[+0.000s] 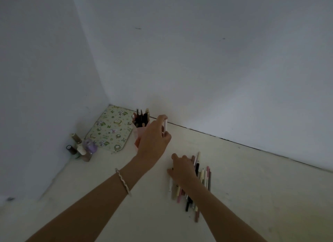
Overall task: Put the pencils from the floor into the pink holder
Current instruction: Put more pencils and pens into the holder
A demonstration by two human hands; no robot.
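- A white pencil (165, 126) is held in the left hand (153, 140), pinched between the thumb and the fingertips. It is kept almost upright, just beside the pink holder (139, 133) and a little to its right.
- The pink holder is stood on the floor (243, 187) near the wall (198, 61), close to the corner. Some pencils (142, 117) are already stuck in it, tips up. About five or six can be made out, but they are dark and crowded, so an exact count cannot be given.
- The right hand (182, 167) is laid on the pile of pencils (201, 180) on the floor. The fingers are bent down over the pile. Whether one pencil is gripped yet cannot be told, because the hand is in the way.
- Roughly a dozen pencils seem to be left in the pile. Some are hidden under the hand and arm, so more may be there.
- The pencils are judged to be light, thin and stiff. They would likely roll and slip if pushed. Each is best pinched near the middle, so it stays level and can be tipped upright.
- The holder looks light too, and it could be knocked over if it is bumped.
- Beside the holder a patterned mat (111, 128) is seen, just one. Near it about five small bottles (81, 148) are grouped.
- One bracelet (123, 181) is worn on the left wrist.
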